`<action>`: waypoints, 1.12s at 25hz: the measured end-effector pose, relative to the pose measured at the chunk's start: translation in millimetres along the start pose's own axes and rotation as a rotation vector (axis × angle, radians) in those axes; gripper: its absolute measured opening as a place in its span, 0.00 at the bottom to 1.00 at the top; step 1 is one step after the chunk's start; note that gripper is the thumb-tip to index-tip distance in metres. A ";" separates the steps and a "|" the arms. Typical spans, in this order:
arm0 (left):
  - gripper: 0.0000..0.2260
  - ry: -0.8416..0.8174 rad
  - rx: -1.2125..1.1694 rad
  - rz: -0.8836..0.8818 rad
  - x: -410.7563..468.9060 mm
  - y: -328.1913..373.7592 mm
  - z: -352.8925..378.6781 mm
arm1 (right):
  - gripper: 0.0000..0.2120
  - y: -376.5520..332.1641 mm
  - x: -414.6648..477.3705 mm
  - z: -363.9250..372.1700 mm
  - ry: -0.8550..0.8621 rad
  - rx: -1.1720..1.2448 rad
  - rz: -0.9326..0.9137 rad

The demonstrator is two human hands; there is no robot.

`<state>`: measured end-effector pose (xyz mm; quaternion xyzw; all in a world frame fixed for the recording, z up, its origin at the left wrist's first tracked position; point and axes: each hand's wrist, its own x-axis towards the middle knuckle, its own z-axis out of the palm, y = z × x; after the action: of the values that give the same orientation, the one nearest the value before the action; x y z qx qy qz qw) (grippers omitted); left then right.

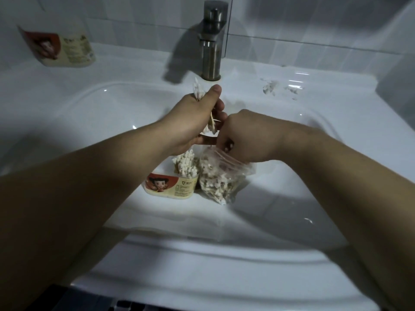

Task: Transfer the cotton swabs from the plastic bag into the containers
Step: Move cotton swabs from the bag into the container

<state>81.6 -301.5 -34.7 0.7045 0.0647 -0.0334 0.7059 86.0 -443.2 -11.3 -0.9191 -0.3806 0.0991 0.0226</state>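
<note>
Gripping a small bundle of cotton swabs (198,92) in my left hand (197,117), fist wrapped round the sticks, tips poking out at both ends, just above the open container (173,186). My right hand (243,136) has its curled fingers dipped into the mouth of the plastic bag (221,178), which slumps against the container's right side. Whether they pinch swabs or only film, I cannot tell. The container is packed with upright swabs. Swabs should be light and stiff-shafted, quick to scatter, so take them mid-shaft and aligned. The bag looks limp and slick, best held at the zip rim. A second container (65,49) lies well beyond the container, to the left.
</note>
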 end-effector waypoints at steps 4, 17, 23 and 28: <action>0.18 0.015 0.022 0.004 1.4 -0.5 -0.8 | 0.08 7.0 -2.0 -8.8 0.140 0.069 0.018; 0.21 -0.117 0.010 -0.022 -8.2 -0.1 4.1 | 0.01 31.0 1.5 -15.2 0.547 0.763 0.202; 0.17 -0.140 -0.031 -0.056 -4.3 0.4 1.4 | 0.02 28.5 4.3 -14.0 0.606 0.918 0.191; 0.17 -0.167 0.010 -0.030 -2.0 1.5 -1.0 | 0.01 31.3 4.5 -17.9 0.697 1.058 0.210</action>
<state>79.8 -300.5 -32.9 0.7019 0.0160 -0.1032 0.7046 114.4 -461.6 1.9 -0.7944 -0.1585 -0.0293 0.5857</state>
